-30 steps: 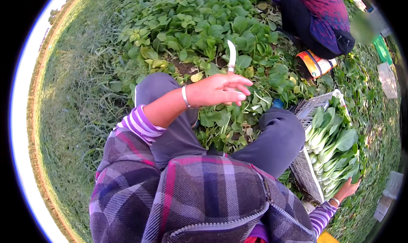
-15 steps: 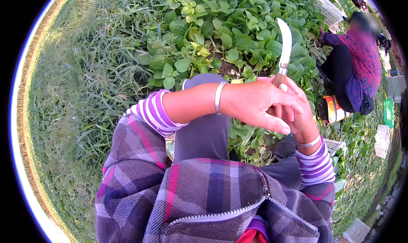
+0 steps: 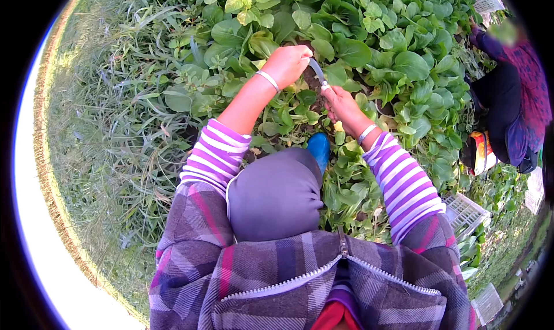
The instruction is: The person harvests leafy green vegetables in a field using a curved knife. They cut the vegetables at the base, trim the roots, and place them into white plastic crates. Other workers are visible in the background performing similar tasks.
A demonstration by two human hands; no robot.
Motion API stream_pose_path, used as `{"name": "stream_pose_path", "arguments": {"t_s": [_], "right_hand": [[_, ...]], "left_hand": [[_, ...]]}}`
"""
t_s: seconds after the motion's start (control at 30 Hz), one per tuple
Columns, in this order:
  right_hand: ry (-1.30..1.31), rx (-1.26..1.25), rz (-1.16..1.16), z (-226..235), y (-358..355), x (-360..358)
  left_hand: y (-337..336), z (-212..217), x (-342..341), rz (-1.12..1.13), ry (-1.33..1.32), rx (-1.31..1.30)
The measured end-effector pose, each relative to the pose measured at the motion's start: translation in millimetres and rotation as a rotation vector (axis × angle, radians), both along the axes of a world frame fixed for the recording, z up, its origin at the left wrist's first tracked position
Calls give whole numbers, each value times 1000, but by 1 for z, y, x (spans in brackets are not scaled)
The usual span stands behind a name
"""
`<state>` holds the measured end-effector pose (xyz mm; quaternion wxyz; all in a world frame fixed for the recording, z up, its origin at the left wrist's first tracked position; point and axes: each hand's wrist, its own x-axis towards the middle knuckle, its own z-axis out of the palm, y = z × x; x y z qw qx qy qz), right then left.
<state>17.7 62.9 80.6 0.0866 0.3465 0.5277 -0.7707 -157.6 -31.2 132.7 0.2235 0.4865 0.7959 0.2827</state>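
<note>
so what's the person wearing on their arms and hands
Both hands are bare, no gloves. The left hand and right hand each have a thin silver bangle at the wrist. The sleeves are purple and white striped, pushed up the forearms, under a grey and purple plaid zip jacket.

This is an open vegetable field. Rows of low leafy greens (image 3: 375, 47) fill the upper centre and right of the frame, weedy grass (image 3: 109, 128) runs down the left, and white plastic harvest crates (image 3: 464, 212) sit at lower right beside another crouching person (image 3: 513, 99).
</note>
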Motion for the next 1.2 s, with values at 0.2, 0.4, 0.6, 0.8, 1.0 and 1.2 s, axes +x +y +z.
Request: {"name": "stream_pose_path", "arguments": {"t_s": [0.2,0.4,0.6,0.8,1.0,1.2], "right_hand": [[-144,117,69,-67,-7,-48],[-150,257,146,-116,-18,-65],[-82,539,320,-118,-12,-56],[-14,618,318,-106,-8,-46],[-29,683,435,-109,-8,-51],[-150,763,612,-116,-12,-62]], "left_hand": [[-3,-81,-29,2,449,-421],[-33,-111,-30,87,571,-497],[-47,-119,-25,133,557,-539],[-51,-121,-20,163,593,-439],[-51,-123,-20,175,547,-528],[-55,-122,-19,217,530,-534]]}}
